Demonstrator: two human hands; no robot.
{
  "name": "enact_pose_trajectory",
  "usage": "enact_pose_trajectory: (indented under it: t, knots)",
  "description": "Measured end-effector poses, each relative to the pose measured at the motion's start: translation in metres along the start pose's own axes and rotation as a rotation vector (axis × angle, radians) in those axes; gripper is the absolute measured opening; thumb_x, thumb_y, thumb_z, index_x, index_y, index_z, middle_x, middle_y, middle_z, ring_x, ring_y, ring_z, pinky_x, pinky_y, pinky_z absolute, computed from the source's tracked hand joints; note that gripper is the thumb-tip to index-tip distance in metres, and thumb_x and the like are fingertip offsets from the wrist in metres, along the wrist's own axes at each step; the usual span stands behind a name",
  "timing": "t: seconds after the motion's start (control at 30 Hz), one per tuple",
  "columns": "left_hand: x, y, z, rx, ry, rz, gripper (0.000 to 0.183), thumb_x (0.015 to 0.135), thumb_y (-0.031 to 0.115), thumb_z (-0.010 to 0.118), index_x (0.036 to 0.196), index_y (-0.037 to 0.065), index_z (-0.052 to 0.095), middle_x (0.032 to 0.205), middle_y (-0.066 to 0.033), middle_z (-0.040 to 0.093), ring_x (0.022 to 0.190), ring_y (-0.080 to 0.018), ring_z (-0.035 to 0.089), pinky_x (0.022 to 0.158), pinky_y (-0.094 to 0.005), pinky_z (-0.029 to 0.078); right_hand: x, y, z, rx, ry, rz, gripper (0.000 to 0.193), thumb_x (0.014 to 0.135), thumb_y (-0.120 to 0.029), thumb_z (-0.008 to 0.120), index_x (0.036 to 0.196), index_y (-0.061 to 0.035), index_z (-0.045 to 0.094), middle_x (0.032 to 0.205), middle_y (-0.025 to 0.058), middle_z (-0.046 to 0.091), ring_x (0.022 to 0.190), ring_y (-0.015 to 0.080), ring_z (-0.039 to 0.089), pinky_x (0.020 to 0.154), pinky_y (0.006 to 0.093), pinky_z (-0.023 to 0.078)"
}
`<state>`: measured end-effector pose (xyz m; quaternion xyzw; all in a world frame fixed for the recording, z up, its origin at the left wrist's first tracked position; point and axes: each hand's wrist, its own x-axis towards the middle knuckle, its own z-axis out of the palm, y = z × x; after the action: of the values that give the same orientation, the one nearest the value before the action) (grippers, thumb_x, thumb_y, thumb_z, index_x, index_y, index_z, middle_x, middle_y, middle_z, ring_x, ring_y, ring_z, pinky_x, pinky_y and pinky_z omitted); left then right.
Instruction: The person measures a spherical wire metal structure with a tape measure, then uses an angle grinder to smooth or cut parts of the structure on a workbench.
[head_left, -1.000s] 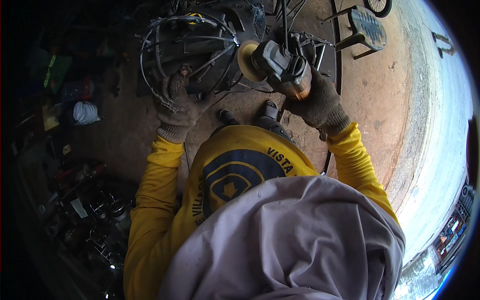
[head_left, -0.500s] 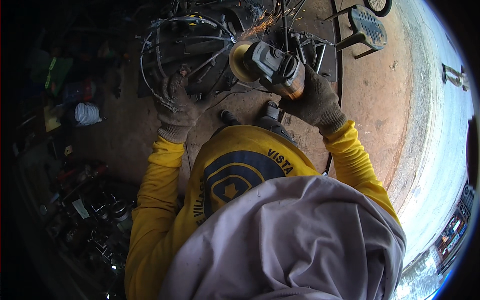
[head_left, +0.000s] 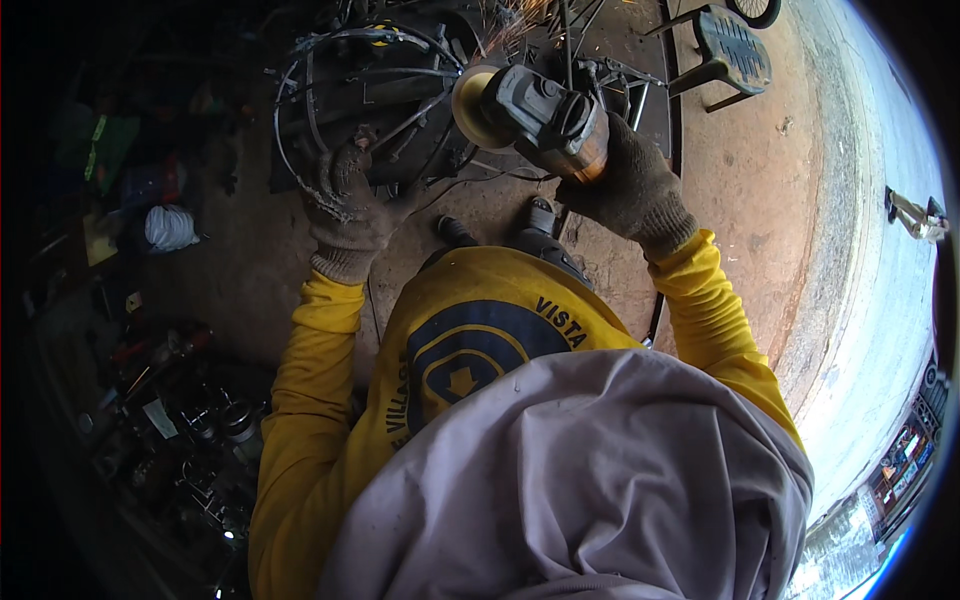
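Observation:
My right hand [head_left: 632,195], in a brown knit glove, is wrapped round the body of an angle grinder [head_left: 545,112]. Its pale yellowish disc [head_left: 478,108] meets a joint on the right side of a metal rod frame [head_left: 412,121]. Sparks [head_left: 515,22] spray away from the contact toward the far side. The frame is a cage of bent rods and hoops, lying on a dark worktable [head_left: 655,125]. My left hand [head_left: 352,215], gloved too, grips the frame's near left rods with curled fingers; part of that grip is hidden behind the glove.
Thin metal bars [head_left: 638,100] stand right of the grinder. A dark cable [head_left: 478,180] runs below it. Beyond the table's right edge is a stool [head_left: 735,48], near a wheel [head_left: 758,10]. At left lies a white bundle [head_left: 171,229]; machine parts [head_left: 215,430] crowd the lower left. A person [head_left: 915,213] is far right.
The grinder has shifted slightly left and toward the far side, its disc still at the frame. The sparks now spread more steeply away. My left hand has barely moved.

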<state>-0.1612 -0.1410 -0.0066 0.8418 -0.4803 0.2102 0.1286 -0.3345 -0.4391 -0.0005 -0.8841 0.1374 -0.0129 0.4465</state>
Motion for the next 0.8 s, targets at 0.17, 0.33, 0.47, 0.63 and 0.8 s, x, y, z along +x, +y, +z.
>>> enact_pose_trajectory:
  t: [0.17,0.33,0.47,0.63,0.8]
  knots:
    - [0.0054,0.0016,-0.0043,0.046,0.004,0.027,0.085,0.066,0.034,0.091,0.129,-0.005,0.05,0.12,-0.0153,0.06,0.111,-0.0328,0.056,0.095,-0.0455,0.05,-0.0019,0.0055,0.0008,-0.024,-0.005,-0.034,0.072,0.071,-0.034,0.087,0.128,-0.0039,0.055,0.113,0.0211,0.069,0.109,0.0395,0.068,0.092,0.0455,0.056]
    - [-0.0007,-0.0021,0.0008,0.07,0.03,0.041,0.082,0.067,0.034,0.09,0.127,-0.005,0.05,0.119,-0.0152,0.061,0.11,-0.0331,0.056,0.095,-0.0457,0.05,0.0017,-0.0001,-0.0004,-0.041,-0.007,-0.018,0.072,0.07,-0.035,0.088,0.125,-0.0036,0.054,0.113,0.0223,0.068,0.107,0.0411,0.068,0.09,0.0465,0.056]
    - [0.003,-0.0001,-0.0029,0.013,-0.036,-0.024,0.081,0.068,0.036,0.09,0.127,-0.004,0.051,0.118,-0.0153,0.062,0.11,-0.0331,0.056,0.096,-0.0454,0.05,0.0004,0.0031,0.0019,-0.063,-0.029,0.0,0.071,0.07,-0.035,0.088,0.124,-0.0031,0.054,0.111,0.0228,0.068,0.105,0.0419,0.068,0.089,0.0469,0.056]
    - [-0.0004,-0.0034,-0.0007,0.087,0.006,0.017,0.08,0.067,0.037,0.09,0.125,-0.002,0.052,0.119,-0.0138,0.062,0.11,-0.0326,0.056,0.095,-0.0446,0.05,0.0055,0.0045,0.003,-0.022,-0.03,-0.009,0.07,0.07,-0.035,0.088,0.122,-0.0027,0.054,0.11,0.0228,0.068,0.105,0.042,0.068,0.089,0.0471,0.056]
    - [0.0039,0.0024,-0.0057,0.038,-0.054,-0.04,0.078,0.067,0.034,0.091,0.124,-0.002,0.054,0.12,-0.0137,0.062,0.11,-0.0323,0.057,0.095,-0.0441,0.05,0.0033,0.0037,0.002,-0.047,-0.033,-0.016,0.069,0.071,-0.035,0.087,0.121,-0.0019,0.054,0.11,0.0225,0.068,0.104,0.0416,0.068,0.089,0.0469,0.056]
